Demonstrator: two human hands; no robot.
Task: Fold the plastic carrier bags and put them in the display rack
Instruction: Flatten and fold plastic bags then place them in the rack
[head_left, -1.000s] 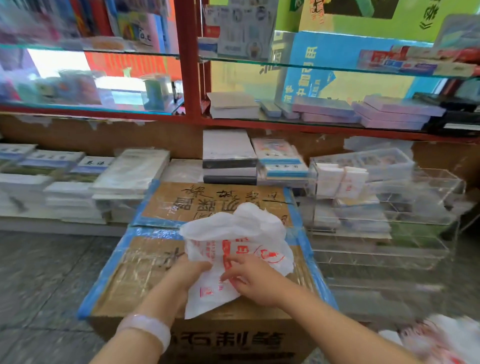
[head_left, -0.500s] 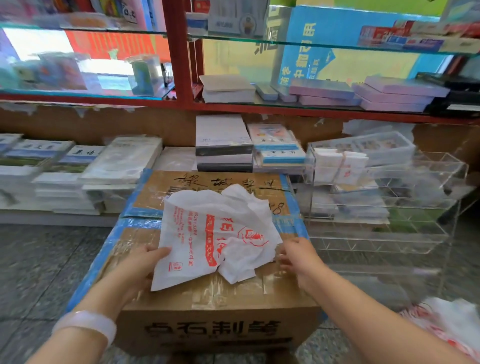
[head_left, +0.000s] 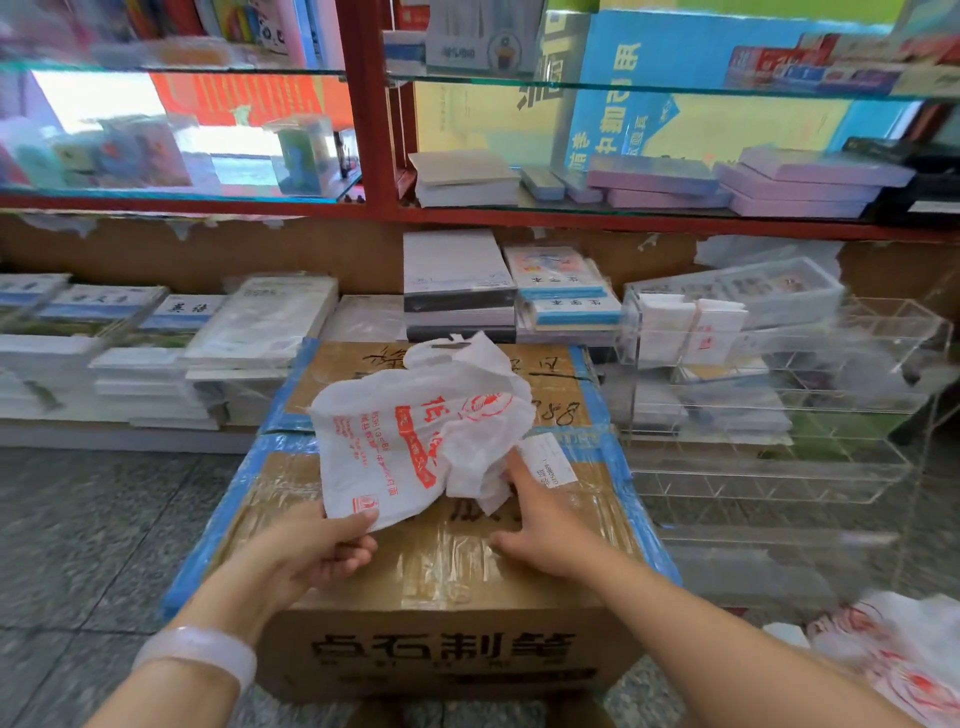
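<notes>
A white plastic carrier bag (head_left: 410, 436) with red print lies crumpled on top of a taped cardboard box (head_left: 447, 566), partly spread and partly bunched along its right side. One handle loop stands up at the far edge.

The left hand (head_left: 317, 545) pinches the bag's near left corner between thumb and fingers, lifting that corner slightly off the box top. A pale bangle (head_left: 200, 652) sits on the left wrist.

The right hand (head_left: 540, 525) lies on the box with its fingers extended, the fingertips (head_left: 511, 465) pressing against the bunched right portion of the bag; it is not curled round anything. A white label (head_left: 548, 460) stuck to the box shows just beside those fingertips.

The box is wrapped with blue tape at its edges and bears black printed characters on its near face. A second box (head_left: 550, 374) with handwriting sits directly behind it.

To the right stands a clear display rack (head_left: 779, 457) with several tiers. Its upper left compartment holds folded white bags (head_left: 691, 325) with red print, set upright (count not discernible).

More loose bags (head_left: 893, 660) of the same kind lie in a heap at lower right, well apart from the box.

Behind, stacks of books (head_left: 254, 325) and notebooks rest on a low ledge, beneath a red-framed glass shelf (head_left: 649, 208).
</notes>
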